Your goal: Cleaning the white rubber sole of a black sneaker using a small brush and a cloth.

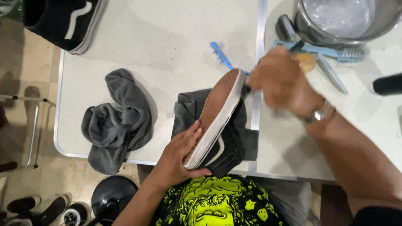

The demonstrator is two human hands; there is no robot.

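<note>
My left hand (pixel 181 151) grips the heel end of a black sneaker (pixel 217 121) with a brown waffle sole and white sidewall, tilted on its side over a dark grey cloth (pixel 190 109). My right hand (pixel 281 81), blurred with motion, is closed at the shoe's toe end; a dark bit shows between hand and toe, and I cannot tell what it holds. A blue toothbrush (pixel 218 54) lies on the table just beyond the toe.
A crumpled grey towel (pixel 118 121) lies at the left. The second black sneaker (pixel 67 21) sits at the far left corner. A metal bowl of soapy water (pixel 343 19), a pale blue brush (pixel 335 52) and a knife (pixel 331 74) are at the right.
</note>
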